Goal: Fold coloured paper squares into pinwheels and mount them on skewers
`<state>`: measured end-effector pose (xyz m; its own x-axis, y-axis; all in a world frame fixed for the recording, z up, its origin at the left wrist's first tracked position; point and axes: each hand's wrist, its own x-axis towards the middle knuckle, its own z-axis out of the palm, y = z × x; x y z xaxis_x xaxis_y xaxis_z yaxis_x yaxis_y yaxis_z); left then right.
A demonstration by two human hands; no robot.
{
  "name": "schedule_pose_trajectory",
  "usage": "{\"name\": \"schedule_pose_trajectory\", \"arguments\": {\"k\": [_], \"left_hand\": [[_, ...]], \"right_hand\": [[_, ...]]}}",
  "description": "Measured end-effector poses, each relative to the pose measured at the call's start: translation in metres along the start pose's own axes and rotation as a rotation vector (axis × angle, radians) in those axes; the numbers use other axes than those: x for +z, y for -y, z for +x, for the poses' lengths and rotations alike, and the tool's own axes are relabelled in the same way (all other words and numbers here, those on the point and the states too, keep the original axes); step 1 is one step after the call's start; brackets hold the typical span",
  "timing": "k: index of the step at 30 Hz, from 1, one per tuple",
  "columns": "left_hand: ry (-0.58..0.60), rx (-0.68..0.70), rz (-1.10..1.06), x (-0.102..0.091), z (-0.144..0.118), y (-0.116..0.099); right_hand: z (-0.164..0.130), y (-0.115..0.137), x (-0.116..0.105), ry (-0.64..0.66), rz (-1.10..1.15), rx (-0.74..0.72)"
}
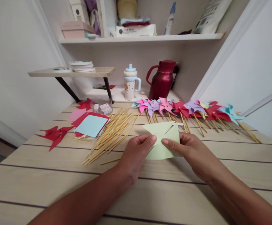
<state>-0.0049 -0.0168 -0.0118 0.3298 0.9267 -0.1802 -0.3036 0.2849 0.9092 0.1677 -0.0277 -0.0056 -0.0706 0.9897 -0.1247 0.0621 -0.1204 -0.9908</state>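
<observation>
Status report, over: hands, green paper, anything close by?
Left hand, right hand: pinching pale green paper. Diagonal slit visible, upper right. Wooden sticks beside left hand.

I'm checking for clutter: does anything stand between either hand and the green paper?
Nothing visible does. The left hand and right hand both hold the green paper directly; the sticks lie to its left, the pinwheels beyond it.
</observation>
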Motion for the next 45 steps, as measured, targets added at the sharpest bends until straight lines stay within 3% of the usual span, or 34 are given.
{"name": "schedule_pose_trajectory", "arguments": {"k": [4, 11, 15, 18, 22, 26, 29, 33, 37, 45], "left_hand": [[0.010, 0.027, 0.015, 0.001, -0.001, -0.002], [-0.098, 0.051, 0.135, 0.000, 0.000, -0.001], [-0.153, 0.022, 0.056, -0.002, 0.001, 0.003], [-0.196, -0.017, -0.061, -0.004, 0.002, 0.001], [-0.242, 0.016, -0.153, -0.006, 0.001, -0.006], [-0.258, 0.071, -0.237, -0.005, 0.000, -0.010], [-0.255, 0.075, -0.283, -0.004, 0.001, -0.009], [-0.267, 0.080, -0.317, -0.002, 0.002, -0.007], [-0.257, 0.091, -0.303, -0.001, 0.000, -0.005], [-0.218, 0.117, -0.222, -0.004, -0.002, -0.005]], "right_hand": [[0.000, -0.002, -0.002, -0.013, -0.062, -0.034], [0.001, -0.003, -0.001, -0.014, -0.050, -0.016], [0.003, -0.001, 0.000, 0.020, -0.041, -0.065], [0.003, -0.001, -0.002, -0.111, -0.183, -0.242], [0.000, -0.003, -0.003, -0.361, -0.576, -0.612], [-0.001, -0.004, 0.000, -0.460, -0.809, -0.945], [0.001, -0.008, 0.004, -0.461, -0.915, -1.072], [0.004, -0.016, 0.013, -0.374, -1.066, -1.146], [0.003, -0.020, 0.023, -0.302, -1.078, -1.228], [0.000, -0.013, 0.022, -0.352, -0.914, -1.137]]}}
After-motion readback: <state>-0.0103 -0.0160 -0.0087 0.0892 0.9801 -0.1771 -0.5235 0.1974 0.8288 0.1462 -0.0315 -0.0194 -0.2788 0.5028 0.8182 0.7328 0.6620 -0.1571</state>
